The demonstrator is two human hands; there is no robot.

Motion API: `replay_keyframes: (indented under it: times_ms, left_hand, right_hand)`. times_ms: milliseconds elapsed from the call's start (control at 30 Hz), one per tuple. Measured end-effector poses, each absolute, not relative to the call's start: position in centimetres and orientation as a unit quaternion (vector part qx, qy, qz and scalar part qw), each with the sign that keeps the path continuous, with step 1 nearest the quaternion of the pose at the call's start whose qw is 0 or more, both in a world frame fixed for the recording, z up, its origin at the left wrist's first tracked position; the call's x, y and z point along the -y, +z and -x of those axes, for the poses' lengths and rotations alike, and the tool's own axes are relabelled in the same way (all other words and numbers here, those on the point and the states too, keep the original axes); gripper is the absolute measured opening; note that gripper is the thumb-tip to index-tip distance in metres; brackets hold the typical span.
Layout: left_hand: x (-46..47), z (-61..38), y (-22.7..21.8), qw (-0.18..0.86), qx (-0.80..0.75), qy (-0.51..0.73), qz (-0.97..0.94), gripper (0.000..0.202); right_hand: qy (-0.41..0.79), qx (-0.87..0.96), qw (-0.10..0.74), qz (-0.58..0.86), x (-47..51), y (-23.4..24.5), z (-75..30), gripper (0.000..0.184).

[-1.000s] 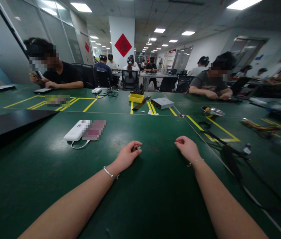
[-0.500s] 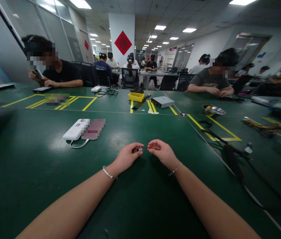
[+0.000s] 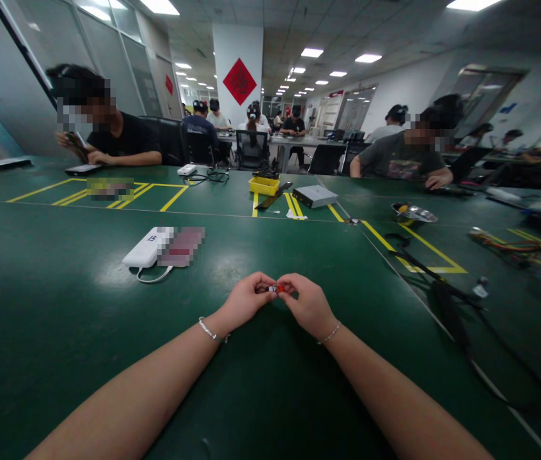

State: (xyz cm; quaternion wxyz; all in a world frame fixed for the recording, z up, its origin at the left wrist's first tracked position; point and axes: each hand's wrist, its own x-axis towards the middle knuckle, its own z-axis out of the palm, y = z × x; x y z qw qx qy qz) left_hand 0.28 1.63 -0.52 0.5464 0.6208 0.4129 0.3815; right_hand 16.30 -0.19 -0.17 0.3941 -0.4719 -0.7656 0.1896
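Your left hand (image 3: 246,301) held a small silvery piece (image 3: 272,289) and your right hand (image 3: 311,305) a small red piece (image 3: 281,289), both pinched in nearly closed fingers (image 3: 265,279), close together over the green table (image 3: 261,396)

Power bank (image 3: 146,249) left of left hand (image 3: 245,298); tray (image 3: 263,188) beyond, on table (image 3: 59,332).

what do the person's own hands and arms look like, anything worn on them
Both hands are ungloved, and no sleeves show. The left hand has a silvery bracelet at its wrist; the right hand has a thinner, silvery chain at its own. Finer details are too small to tell.
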Motion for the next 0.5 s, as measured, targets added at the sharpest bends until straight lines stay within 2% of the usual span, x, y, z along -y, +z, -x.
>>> replay_keyframes:
  times_ms: [167, 267, 400, 500]
  left_hand:
    - [-1.8, -0.1, -0.8, 0.546, -0.404, 0.399, -0.616, 0.016]
    - [-1.8, 0.0, -0.7, 0.534, -0.399, 0.400, -0.629, 0.017]
    - [-1.9, 0.1, -0.5, 0.501, -0.411, 0.399, -0.649, 0.019]
    - [-2.0, 0.1, -0.5, 0.509, -0.412, 0.405, -0.638, 0.018]
  right_hand:
    - [0.239, 0.726, 0.420, 0.490, 0.0, -0.1, -16.3, 0.009]
    - [0.365, 0.645, 0.455, 0.494, -0.5, -0.4, -16.3, 0.008]
    - [0.542, 0.506, 0.487, 0.461, -0.9, -0.6, -16.5, 0.021]
    - [0.622, 0.443, 0.484, 0.427, -0.7, -0.4, -16.8, 0.027]
